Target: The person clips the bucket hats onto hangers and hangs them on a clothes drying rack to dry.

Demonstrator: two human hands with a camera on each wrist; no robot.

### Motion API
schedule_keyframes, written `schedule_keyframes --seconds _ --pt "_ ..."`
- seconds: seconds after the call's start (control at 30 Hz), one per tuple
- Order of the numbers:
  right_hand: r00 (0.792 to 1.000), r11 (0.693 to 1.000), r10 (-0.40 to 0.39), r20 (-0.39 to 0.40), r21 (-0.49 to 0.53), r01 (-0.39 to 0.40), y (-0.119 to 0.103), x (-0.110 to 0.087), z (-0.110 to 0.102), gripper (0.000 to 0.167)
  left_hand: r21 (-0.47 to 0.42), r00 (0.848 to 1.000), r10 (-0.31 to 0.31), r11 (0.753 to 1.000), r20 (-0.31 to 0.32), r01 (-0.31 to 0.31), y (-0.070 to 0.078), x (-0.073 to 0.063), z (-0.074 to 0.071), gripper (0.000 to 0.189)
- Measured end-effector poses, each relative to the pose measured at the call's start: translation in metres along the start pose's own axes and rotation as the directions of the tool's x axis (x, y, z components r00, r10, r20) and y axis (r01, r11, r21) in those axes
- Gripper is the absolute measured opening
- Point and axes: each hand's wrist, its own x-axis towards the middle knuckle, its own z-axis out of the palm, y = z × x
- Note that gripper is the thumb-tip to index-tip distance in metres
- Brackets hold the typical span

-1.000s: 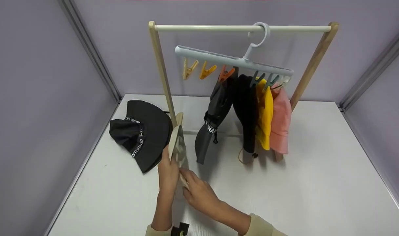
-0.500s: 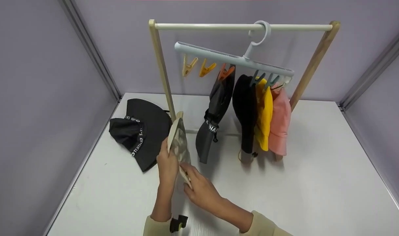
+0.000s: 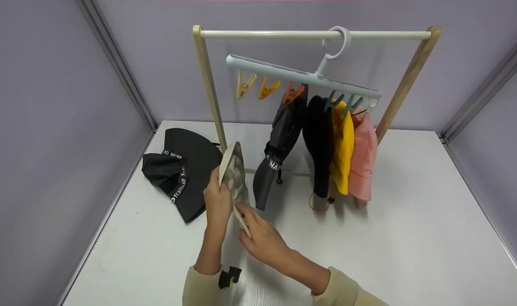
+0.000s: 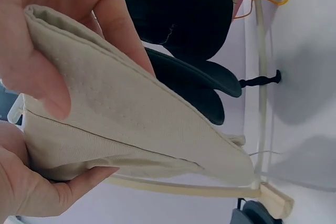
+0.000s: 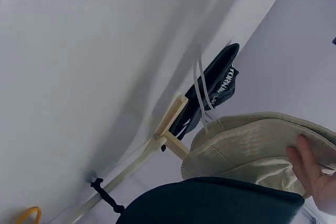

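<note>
A beige brimmed fabric hat (image 3: 234, 172) is held folded and on edge between both hands, just left of the hanging hats. My left hand (image 3: 218, 206) grips its left side. Lower down, my right hand (image 3: 263, 238) pinches its near edge between thumb and fingers. In the left wrist view the folded beige hat (image 4: 121, 108) fills the middle, with fingers and thumbs on its left end. In the right wrist view fingers touch the beige hat (image 5: 247, 148), whose opening partly shows. Beside the hands, a black wide-brimmed hat (image 3: 201, 170) with white lettering lies on the table.
A light blue hanger (image 3: 279, 73) hangs tilted from the white rail (image 3: 266, 35) of a wooden-sided rack. Its clips hold a dark grey hat (image 3: 286, 127), a black hat (image 3: 317, 140), a yellow hat (image 3: 341, 157) and a pink hat (image 3: 362, 170). Two left clips, one being an orange-yellow clip (image 3: 267, 88), hold nothing.
Both hands and the beige hat have moved slightly away from the body, toward the rack. The dark grey hat has swayed a little on its clip.
</note>
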Motion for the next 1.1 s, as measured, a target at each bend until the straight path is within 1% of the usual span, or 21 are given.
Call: schedule_keyframes --seconds 0.17,0.27,0.43,0.57,0.67,0.8,0.9,0.97,1.1 --pt "1.0 1.0 0.002 -0.014 -0.011 -0.003 -0.001 0.006 -0.006 0.056 0.014 1.0 0.014 1.0 0.017 -0.014 0.009 0.009 0.003 0.035" --pt "1.0 1.0 0.009 -0.026 -0.012 -0.009 -0.002 0.01 -0.01 0.057 0.034 0.999 0.038 0.999 0.018 -0.039 0.015 0.014 0.005 0.035" --pt "0.999 1.0 0.022 -0.029 -0.004 -0.022 -0.004 0.015 -0.017 0.056 0.034 0.996 0.082 0.996 0.017 -0.082 0.022 0.019 0.008 0.035" --pt "0.999 0.999 0.043 -0.012 0.03 -0.043 -0.006 0.019 -0.023 0.055 0.019 0.996 0.082 0.996 0.018 -0.082 0.028 0.022 0.008 0.036" --pt "0.999 0.998 0.049 -0.005 0.034 -0.049 -0.007 0.023 -0.027 0.053 0.006 0.996 0.088 0.996 0.029 -0.088 0.034 0.024 0.008 0.036" --pt "0.999 0.999 0.036 -0.011 0.022 -0.036 -0.007 0.028 -0.032 0.051 -0.012 0.993 0.111 0.994 0.029 -0.111 0.041 0.027 0.01 0.034" --pt "0.999 1.0 0.018 -0.037 0.001 -0.018 -0.007 0.03 -0.035 0.05 -0.027 0.992 0.127 0.992 0.023 -0.126 0.047 0.029 0.012 0.033" --pt "0.999 1.0 0.003 -0.053 -0.017 -0.004 -0.007 0.032 -0.037 0.049 -0.019 0.99 0.14 0.99 0.024 -0.14 0.05 0.032 0.014 0.032" --pt "0.997 0.999 -0.015 -0.076 -0.035 0.013 -0.005 0.035 -0.039 0.048 0.0 0.989 0.136 0.991 0.058 -0.136 0.057 0.038 0.014 0.031"
